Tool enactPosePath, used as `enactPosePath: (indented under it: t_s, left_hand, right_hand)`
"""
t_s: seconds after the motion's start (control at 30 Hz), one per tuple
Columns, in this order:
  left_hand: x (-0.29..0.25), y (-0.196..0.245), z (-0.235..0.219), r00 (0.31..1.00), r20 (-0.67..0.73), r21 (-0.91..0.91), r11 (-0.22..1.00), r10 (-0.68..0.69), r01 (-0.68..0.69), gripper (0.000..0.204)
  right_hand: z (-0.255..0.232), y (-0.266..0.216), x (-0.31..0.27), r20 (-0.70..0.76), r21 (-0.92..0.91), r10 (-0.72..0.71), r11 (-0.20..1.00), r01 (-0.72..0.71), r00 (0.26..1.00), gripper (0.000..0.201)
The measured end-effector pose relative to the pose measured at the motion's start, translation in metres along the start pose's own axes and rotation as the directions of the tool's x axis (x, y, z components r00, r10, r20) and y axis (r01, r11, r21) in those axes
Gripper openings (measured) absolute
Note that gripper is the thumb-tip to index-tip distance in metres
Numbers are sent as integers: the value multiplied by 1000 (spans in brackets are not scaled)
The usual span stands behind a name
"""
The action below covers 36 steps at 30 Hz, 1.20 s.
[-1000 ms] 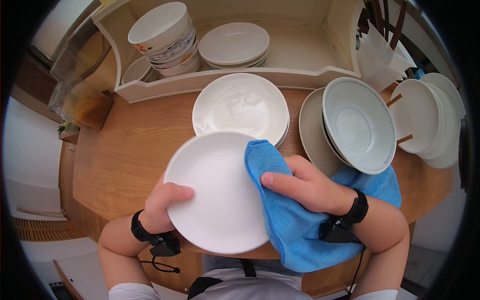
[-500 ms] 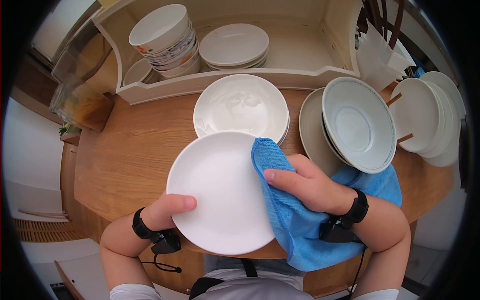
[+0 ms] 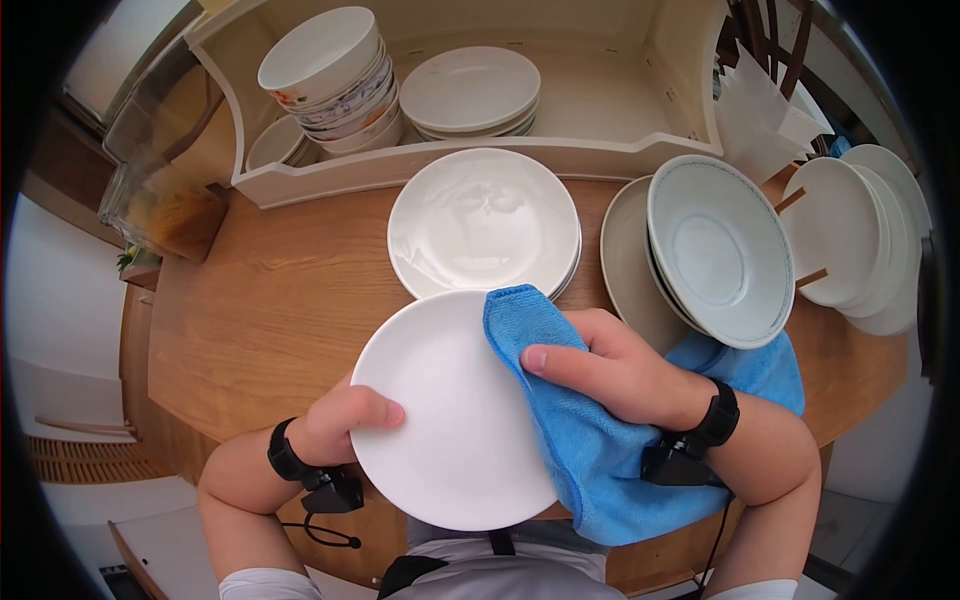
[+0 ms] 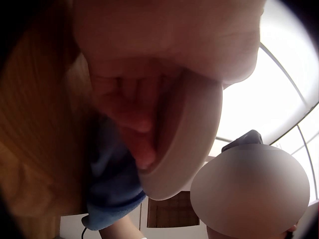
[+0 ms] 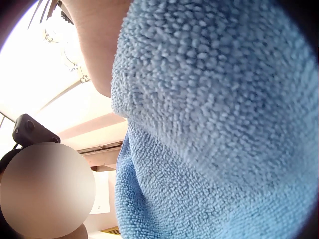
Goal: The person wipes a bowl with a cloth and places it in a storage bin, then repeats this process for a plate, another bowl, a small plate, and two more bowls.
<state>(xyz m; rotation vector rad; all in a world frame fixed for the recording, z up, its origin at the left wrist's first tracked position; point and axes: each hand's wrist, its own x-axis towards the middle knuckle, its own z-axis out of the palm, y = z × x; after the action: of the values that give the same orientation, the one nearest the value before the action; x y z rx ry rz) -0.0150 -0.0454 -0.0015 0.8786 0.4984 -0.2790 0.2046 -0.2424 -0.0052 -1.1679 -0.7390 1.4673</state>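
a cream shelf (image 3: 622,85) stands on a wood table (image 3: 260,290); dark lines cross the bright white ceiling (image 4: 254,99).

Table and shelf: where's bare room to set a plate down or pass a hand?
Widest patch: table left, between the shelf front, the middle plate stack and the left hand. Second: shelf floor, right of the shelved plates. Crowded: table right, where bowls, blue cloth and upright plates sit close. Front middle: held plate in the way.
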Motion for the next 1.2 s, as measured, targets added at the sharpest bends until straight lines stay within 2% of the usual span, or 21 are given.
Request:
enactPosePath:
  t_s: [0.13,0.2,0.23,0.3,0.4,0.6,0.7,0.83,0.97,1.2]
  left_hand:
    - [7,-9,-6,996,-11,-85,993,84,-85,74]
    - [7,-11,-7,980,-46,-126,973,191,-196,72]
    - [6,-12,-7,980,-46,-125,973,191,-196,72]
    - [5,-12,-7,953,-77,-121,946,294,-301,70]
    - [7,-10,1,929,-105,-89,927,355,-364,70]
    - [9,-2,4,946,-62,49,948,317,-315,75]
    - [5,-6,-2,951,-23,29,951,309,-308,79]
    - [1,-10,-6,966,-58,-62,965,251,-254,85]
    - [-2,-10,-9,982,82,17,985,172,-174,84]
    - [-6,-8,-13,955,298,177,982,3,-58,83]
  right_hand:
    - [0,-2,-1,-16,-7,-11,1000,11,1000,38]
    - [-1,-1,-1,-12,-14,-7,1000,7,1000,39]
    - [-1,-1,-1,-6,-24,-5,1000,5,1000,39]
    - [0,0,-1,-3,-25,-15,1000,15,1000,39]
    - [1,2,0,-6,-26,-35,999,35,999,40]
    - [-2,3,-1,-16,-21,-34,999,34,999,39]
    - [-1,6,0,-17,-3,-42,999,42,999,39]
    - [-1,2,-2,1,60,-1,998,1,1000,37]
    - [-2,0,-3,0,63,29,998,-29,1000,37]
    - [1,5,1,42,-1,-40,999,40,998,41]
